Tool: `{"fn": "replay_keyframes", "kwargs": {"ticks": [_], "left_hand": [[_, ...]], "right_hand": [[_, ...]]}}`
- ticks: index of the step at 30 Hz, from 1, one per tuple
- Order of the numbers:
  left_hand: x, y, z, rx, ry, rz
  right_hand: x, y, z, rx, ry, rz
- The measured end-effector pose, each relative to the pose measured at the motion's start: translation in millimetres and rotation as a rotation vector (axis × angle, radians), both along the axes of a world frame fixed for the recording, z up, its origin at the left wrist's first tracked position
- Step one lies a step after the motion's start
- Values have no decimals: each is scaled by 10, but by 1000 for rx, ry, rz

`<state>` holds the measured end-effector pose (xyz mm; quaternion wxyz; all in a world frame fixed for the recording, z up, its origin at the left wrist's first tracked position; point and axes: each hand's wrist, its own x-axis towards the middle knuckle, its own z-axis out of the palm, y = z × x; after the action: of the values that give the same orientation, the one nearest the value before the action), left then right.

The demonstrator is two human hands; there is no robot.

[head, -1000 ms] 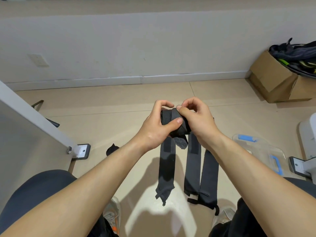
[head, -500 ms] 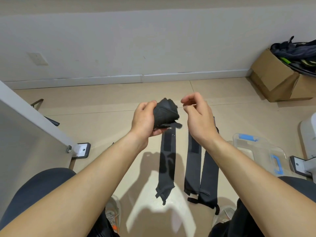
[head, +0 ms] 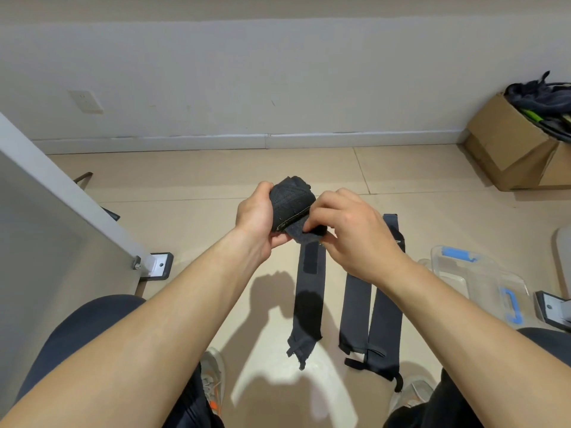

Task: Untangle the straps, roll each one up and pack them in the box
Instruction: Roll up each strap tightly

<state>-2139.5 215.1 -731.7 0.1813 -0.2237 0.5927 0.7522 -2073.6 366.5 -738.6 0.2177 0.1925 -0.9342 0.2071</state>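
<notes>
Floor tiles [head: 185,186] bear three flat straps [head: 309,304] [head: 354,310] [head: 386,329]; two hands [head: 256,217] [head: 355,236] grip one rolled strap [head: 292,199].

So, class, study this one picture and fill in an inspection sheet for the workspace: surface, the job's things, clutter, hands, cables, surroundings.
Surface: beige tiled floor, with the person's shadow across it.
Job's things: rolled strap held up above the floor; three flat straps lying side by side below it; clear box with blue handles to their right, contents unclear.
Clutter: cardboard box stuffed with dark gear, against the wall.
Hands: left hand grips the roll; right hand pinches its loose end.
Cables: nothing seen.
Surroundings: pale wall with a wall socket; white panel at the left, bracketed to the floor.
</notes>
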Motion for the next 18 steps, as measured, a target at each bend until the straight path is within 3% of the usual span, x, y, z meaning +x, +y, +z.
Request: {"fn": "replay_keyframes", "kwargs": {"ticks": [4, 7, 18], "left_hand": [[69, 96, -87, -104, 82, -31], [112, 164, -148, -147, 166, -45], [167, 175, -99, -64, 153, -157]], "right_hand": [[-14, -29, 26, 88, 156, -20], [-40, 26, -9, 42, 150, -45], [-62, 21, -71, -501, -165, -229]]}}
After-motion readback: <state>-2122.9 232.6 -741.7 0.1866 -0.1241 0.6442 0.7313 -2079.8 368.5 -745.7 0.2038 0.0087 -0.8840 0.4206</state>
